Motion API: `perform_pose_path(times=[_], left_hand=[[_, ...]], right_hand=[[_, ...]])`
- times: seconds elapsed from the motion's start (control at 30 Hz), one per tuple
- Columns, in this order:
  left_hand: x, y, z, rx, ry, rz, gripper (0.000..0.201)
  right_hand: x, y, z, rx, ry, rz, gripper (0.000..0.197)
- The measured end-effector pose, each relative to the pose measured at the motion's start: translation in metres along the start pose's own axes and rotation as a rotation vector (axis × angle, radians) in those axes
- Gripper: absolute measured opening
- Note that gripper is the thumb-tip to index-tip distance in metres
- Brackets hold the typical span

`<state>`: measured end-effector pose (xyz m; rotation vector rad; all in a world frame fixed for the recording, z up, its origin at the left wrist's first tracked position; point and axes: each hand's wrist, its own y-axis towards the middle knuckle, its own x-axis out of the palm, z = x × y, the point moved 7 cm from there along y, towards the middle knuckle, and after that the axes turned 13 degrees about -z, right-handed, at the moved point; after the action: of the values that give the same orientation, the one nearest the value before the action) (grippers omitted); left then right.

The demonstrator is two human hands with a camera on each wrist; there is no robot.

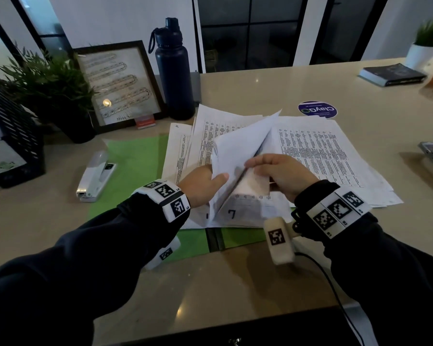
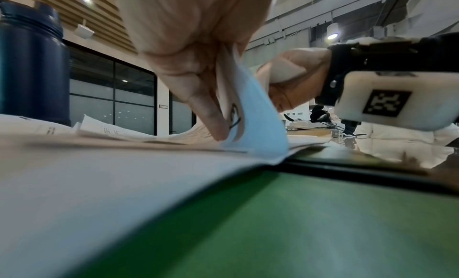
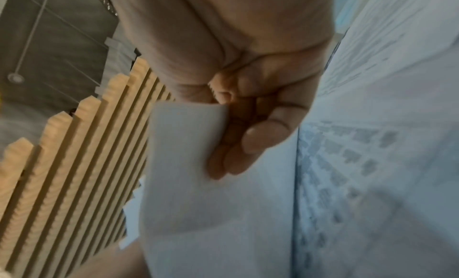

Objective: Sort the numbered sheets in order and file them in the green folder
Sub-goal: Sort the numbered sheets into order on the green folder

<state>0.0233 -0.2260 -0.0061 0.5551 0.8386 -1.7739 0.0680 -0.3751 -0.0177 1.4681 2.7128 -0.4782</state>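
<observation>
White paper in both hands. Left hand (image 1: 202, 184) pinches a lifted sheet (image 1: 243, 143) near its lower edge, thumb on top, fingers (image 2: 198, 98) curled behind. Right hand (image 1: 280, 174) grips a second raised sheet (image 3: 183, 164), thumb over fingers; its printed face turns away from the head camera. Both raised sheets stay joined with the stack (image 1: 238, 213) at the counter's near edge. Top flat sheet of the stack shows a handwritten 7; a partial digit sits to its left, unreadable.

More printed sheets (image 1: 323, 151) fan out toward the counter's (image 1: 360, 96) middle and right, overlapping, edges uneven.

Green folder (image 1: 138, 156) lies open and flat beneath the sheets, left flap bare, dark spine (image 1: 216, 239) at the near edge.

Stapler (image 1: 95, 177) rests on the folder's left edge. Toward the far left corner: bottle (image 1: 174, 68), frame (image 1: 120, 86), plant (image 1: 50, 88), black tray (image 1: 15, 136). Round sticker (image 1: 317, 109) beyond the sheets. Book (image 1: 391, 74) and a potted plant (image 1: 426, 43) at the far right corner.
</observation>
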Motion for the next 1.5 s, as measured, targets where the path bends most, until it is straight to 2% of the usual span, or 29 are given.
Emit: perform_pose_path(times=[0.1, 0.23, 0.33, 0.47, 0.6, 0.67, 0.73, 0.83, 1.03, 1.13, 1.2, 1.3, 1.4, 1.5], left_hand=[[0.005, -0.001, 0.002, 0.018, -0.107, -0.058, 0.050], [0.009, 0.001, 0.006, 0.065, -0.040, -0.105, 0.056], [0.009, 0.002, -0.002, -0.004, -0.097, -0.113, 0.073], [0.005, 0.003, -0.007, -0.057, -0.053, -0.037, 0.048], [0.003, 0.003, -0.007, -0.037, -0.058, -0.014, 0.050], [-0.006, 0.001, -0.005, -0.035, -0.036, 0.090, 0.053], [-0.019, -0.001, -0.004, 0.009, -0.063, 0.250, 0.048], [-0.029, -0.003, -0.005, 0.059, -0.092, 0.352, 0.042], [-0.027, 0.001, -0.006, 0.099, -0.030, 0.343, 0.039], [-0.024, 0.004, -0.008, 0.113, -0.056, 0.316, 0.039], [-0.021, 0.005, -0.008, 0.118, -0.061, 0.292, 0.038], [-0.021, 0.005, -0.007, 0.114, -0.059, 0.272, 0.038], [-0.021, 0.003, -0.005, 0.119, -0.054, 0.253, 0.038], [-0.019, 0.004, -0.005, 0.117, -0.064, 0.239, 0.038]], right_hand=[[0.000, 0.002, -0.009, -0.075, 0.144, 0.018, 0.028], [0.003, 0.001, -0.009, -0.115, 0.238, -0.026, 0.025], [0.002, 0.000, -0.009, -0.137, 0.220, -0.034, 0.021], [0.001, 0.001, -0.007, -0.126, 0.219, -0.019, 0.025], [-0.002, 0.002, -0.001, -0.079, 0.138, 0.029, 0.035], [-0.006, 0.003, 0.005, -0.003, -0.013, 0.058, 0.041], [-0.014, 0.004, 0.014, 0.092, -0.160, 0.104, 0.043], [-0.026, 0.001, 0.023, 0.173, -0.181, 0.173, 0.037], [-0.042, -0.003, 0.029, 0.239, 0.006, 0.224, 0.019], [-0.044, -0.004, 0.033, 0.275, 0.088, 0.204, 0.002], [-0.045, -0.004, 0.035, 0.287, 0.129, 0.213, 0.004], [-0.044, -0.004, 0.038, 0.293, 0.193, 0.220, 0.016], [-0.039, -0.004, 0.038, 0.273, 0.223, 0.208, 0.009], [-0.029, -0.002, 0.033, 0.238, 0.179, 0.129, 0.006]])
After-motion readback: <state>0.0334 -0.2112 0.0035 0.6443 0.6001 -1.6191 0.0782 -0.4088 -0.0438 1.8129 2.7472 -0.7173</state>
